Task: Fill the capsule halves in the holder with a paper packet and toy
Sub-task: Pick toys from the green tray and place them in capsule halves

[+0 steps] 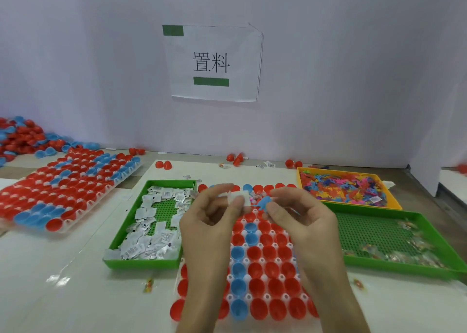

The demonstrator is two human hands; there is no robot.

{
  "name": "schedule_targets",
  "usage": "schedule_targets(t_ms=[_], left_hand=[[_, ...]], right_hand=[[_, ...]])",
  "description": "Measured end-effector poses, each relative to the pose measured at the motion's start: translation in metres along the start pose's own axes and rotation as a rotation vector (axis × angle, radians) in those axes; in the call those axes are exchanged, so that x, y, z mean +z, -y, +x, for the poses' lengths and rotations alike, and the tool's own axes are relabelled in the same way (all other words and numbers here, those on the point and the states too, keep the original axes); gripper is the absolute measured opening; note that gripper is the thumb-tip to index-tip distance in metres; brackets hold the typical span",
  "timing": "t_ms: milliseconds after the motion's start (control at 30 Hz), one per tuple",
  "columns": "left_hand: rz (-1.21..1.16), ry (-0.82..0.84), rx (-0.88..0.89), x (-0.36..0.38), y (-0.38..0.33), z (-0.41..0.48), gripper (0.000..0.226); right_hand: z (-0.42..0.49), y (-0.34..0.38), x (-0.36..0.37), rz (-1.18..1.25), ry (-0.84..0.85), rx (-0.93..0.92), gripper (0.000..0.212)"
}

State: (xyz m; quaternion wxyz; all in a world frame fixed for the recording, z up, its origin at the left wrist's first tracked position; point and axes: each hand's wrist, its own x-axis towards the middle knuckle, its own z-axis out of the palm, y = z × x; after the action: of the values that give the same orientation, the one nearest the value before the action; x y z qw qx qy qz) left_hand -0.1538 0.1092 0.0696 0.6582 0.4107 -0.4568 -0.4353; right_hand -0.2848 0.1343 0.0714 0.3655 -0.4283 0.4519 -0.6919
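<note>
Fingers (219,190) of left hand (209,221): curled, pinching white paper packet (238,195). Right hand (303,219): fingertips clamped on blue toy (262,203). Both items held above far rows of holder (264,295); capsule halves (254,254) red and blue. Beside holder, left: green packet tray (141,263). Right: yellow toy tray (341,171), second green tray (394,269).

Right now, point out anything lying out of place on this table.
Strays lie outside the trays: a wrapped item left of the holder, another right of it, loose red capsule halves and paper packets by the wall.
</note>
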Motion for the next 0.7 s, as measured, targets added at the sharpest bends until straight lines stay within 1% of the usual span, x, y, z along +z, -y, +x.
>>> schedule_targets(t_ms=[67, 133, 200, 333, 433, 600, 700], left_hand=[[-0.022, 0.035, -0.03, 0.002, -0.001, -0.008, 0.017], [-0.025, 0.055, -0.053, 0.003, 0.001, -0.014, 0.014], [0.009, 0.089, -0.07, 0.002, 0.002, -0.017, 0.018], [0.077, 0.206, -0.092, -0.005, 0.0, -0.015, 0.024], [0.125, 0.233, -0.069, -0.008, 0.002, -0.015, 0.021], [0.113, 0.294, -0.071, -0.008, 0.009, -0.022, 0.024], [0.091, 0.289, -0.108, -0.006, 0.015, -0.023, 0.026]], right_hand=[[-0.006, -0.002, 0.006, -0.047, 0.021, -0.02, 0.02], [-0.011, -0.006, 0.008, -0.056, -0.02, -0.031, 0.018], [-0.015, -0.008, 0.008, -0.067, -0.055, -0.038, 0.02], [-0.017, -0.01, 0.001, -0.224, -0.036, -0.102, 0.021], [-0.018, -0.011, 0.0, -0.288, -0.031, -0.101, 0.022], [-0.02, -0.015, -0.006, -0.352, -0.032, -0.127, 0.019], [-0.016, -0.016, -0.021, -0.359, -0.016, -0.128, 0.009]])
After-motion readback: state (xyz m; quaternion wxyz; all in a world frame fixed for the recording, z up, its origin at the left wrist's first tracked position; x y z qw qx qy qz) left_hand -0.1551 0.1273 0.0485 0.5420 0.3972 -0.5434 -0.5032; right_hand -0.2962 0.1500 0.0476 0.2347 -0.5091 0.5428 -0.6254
